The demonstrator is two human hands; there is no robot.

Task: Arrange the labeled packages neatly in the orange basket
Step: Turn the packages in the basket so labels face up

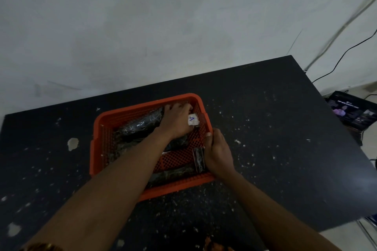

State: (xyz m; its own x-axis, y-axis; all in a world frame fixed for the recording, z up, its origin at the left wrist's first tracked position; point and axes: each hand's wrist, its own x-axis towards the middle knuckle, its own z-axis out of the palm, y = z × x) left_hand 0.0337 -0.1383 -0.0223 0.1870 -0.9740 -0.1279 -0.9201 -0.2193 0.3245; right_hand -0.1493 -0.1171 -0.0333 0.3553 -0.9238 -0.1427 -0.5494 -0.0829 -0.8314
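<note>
An orange mesh basket (98,140) sits in the middle of a black table. Inside lie several dark packages wrapped in clear plastic; one (140,123) lies along the far left. My left hand (175,120) reaches into the far right corner and grips a package whose white label marked "A" (192,119) shows beside my knuckles. My right hand (218,153) rests on the basket's right wall, fingers closed around a small clear-wrapped package (199,158) standing against that wall. Another dark package (173,173) lies along the near wall. My forearm hides the basket's middle.
The black table (275,128) is speckled with white flecks and paint blotches. Its right edge drops off to the floor, where a dark printed box (350,111) and cables lie. A white wall stands behind the table.
</note>
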